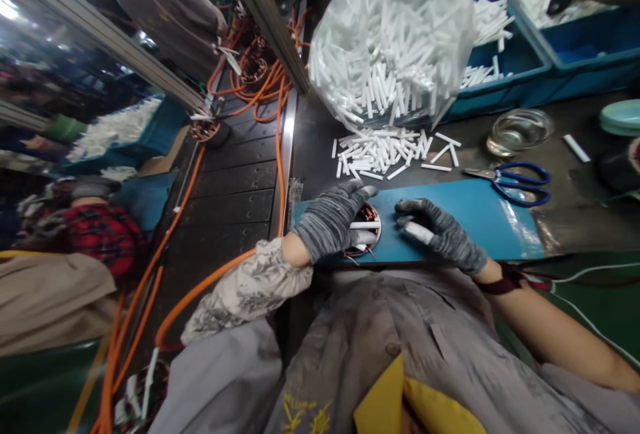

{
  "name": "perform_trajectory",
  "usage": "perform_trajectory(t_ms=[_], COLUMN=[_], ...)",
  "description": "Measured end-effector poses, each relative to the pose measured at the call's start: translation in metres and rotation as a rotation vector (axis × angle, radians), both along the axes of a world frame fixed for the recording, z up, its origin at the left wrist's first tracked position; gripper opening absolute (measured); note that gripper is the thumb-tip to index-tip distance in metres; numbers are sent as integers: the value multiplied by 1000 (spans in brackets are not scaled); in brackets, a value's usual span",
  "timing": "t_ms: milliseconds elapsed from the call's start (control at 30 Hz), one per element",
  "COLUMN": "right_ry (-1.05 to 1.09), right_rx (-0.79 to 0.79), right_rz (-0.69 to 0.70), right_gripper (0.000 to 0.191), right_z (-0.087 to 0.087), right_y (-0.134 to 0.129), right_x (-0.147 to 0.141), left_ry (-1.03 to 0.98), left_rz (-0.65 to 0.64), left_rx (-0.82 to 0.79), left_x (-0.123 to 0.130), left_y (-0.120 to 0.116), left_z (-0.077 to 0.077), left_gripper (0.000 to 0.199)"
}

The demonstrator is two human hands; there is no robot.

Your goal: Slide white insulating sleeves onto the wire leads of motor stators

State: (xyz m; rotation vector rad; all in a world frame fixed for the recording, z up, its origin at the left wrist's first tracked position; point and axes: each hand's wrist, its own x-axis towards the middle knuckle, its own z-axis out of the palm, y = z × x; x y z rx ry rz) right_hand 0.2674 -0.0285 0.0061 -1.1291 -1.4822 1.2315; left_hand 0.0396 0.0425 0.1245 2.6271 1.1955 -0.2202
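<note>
While one tube (369, 225) crossed the stator (371, 211) clasped by the left hand (330, 219), others (381, 151) were left piled, the right hand (443, 235) half-open.

I can't read a single word, number, brand or sign from here. The nearest thing to lettering is some yellow stitching (303, 410) on the grey shirt (400, 317), just beside the collar (381, 395); it's too blurred to tell whether it forms letters or a design.
</note>
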Motion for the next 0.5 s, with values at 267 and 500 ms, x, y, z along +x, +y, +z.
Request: perform_trajectory(t_ms=[267, 500], right_ry=[-110, -31], right_rx=[222, 157], right_rz=[34, 254], right_gripper=[29, 31], right_z=[10, 18], right_y=[-9, 8], right_x=[-16, -30], left_ry=[-40, -152], left_rz=[246, -88], left_rx=[-46, 70], left_x=[-6, -28], left_y=[20, -28], left_z=[2, -5], left_gripper=[66, 39])
